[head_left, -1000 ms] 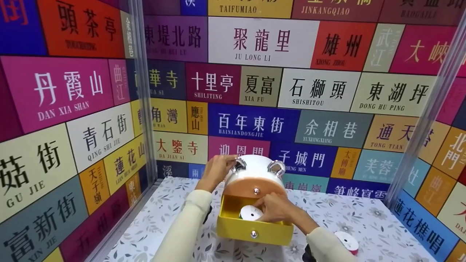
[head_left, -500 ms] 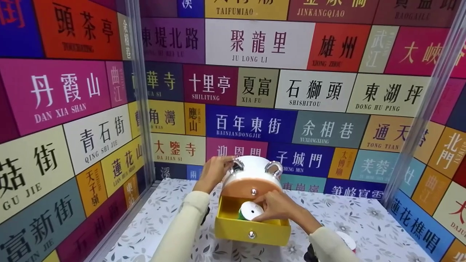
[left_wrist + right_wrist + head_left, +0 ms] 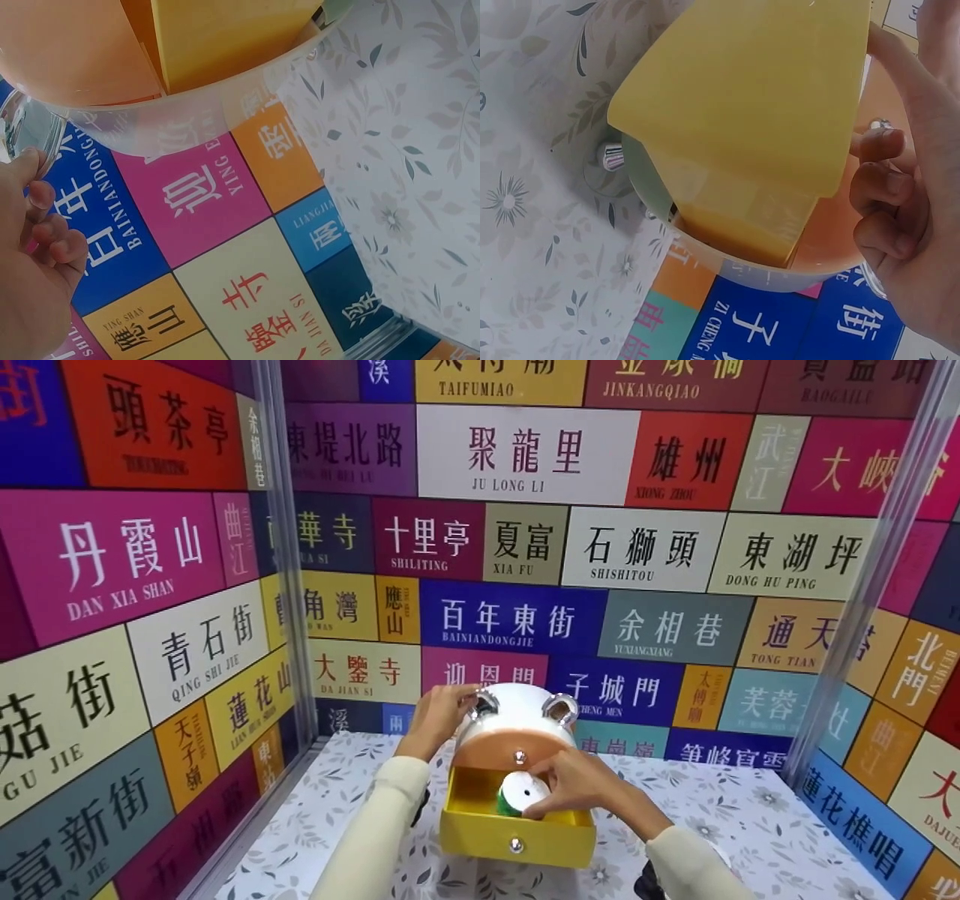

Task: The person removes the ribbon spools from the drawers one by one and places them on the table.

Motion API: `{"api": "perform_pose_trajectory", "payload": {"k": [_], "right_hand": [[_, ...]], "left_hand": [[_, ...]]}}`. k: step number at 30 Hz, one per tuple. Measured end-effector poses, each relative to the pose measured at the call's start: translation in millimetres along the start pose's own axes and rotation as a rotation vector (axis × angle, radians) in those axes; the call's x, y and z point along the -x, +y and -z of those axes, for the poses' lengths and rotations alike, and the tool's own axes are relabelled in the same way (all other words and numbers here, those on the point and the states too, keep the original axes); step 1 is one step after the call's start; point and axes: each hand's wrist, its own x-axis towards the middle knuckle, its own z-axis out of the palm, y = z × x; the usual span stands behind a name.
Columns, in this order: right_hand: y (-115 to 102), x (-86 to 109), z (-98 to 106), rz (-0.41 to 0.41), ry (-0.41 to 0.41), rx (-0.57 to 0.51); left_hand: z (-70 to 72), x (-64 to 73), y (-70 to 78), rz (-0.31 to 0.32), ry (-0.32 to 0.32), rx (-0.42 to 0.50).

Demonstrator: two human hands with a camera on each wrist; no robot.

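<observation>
A white drawer box (image 3: pixel 517 705) with an orange front stands on the table, its yellow drawer (image 3: pixel 517 838) pulled out. My left hand (image 3: pixel 436 720) pinches the box's left silver ear (image 3: pixel 487 703); the left wrist view shows the thumb and fingertips at that ear (image 3: pixel 34 131). In my right hand (image 3: pixel 581 781) is a spool of green ribbon (image 3: pixel 517 793), white end facing up, pinched at its right side within the drawer's opening. The right wrist view shows curled fingers (image 3: pixel 885 187) beside the yellow drawer (image 3: pixel 742 90), which hides most of the spool.
A second white spool (image 3: pixel 718 851) lies on the table at right, mostly behind my right sleeve. The table (image 3: pixel 300 825) has a leaf-patterned cover. Sign-covered walls (image 3: pixel 525 457) with clear corner posts (image 3: pixel 289 547) close off the back and sides.
The spool in my right hand has shifted slightly right and tilted, so more green ribbon shows. My left hand stays on the ear. The right sleeve now covers more of the second spool.
</observation>
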Motion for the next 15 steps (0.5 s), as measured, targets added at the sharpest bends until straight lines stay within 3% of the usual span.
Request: {"api": "perform_pose_trajectory", "payload": {"k": [8, 15], "right_hand": [[3, 5.3, 9, -0.027, 0.029, 0.042], [3, 9.7, 18, -0.023, 0.034, 0.018]], "left_hand": [[-0.2, 0.2, 0.5, 0.009, 0.009, -0.007], [0.7, 1.2, -1.1, 0.021, -0.013, 0.012]]}}
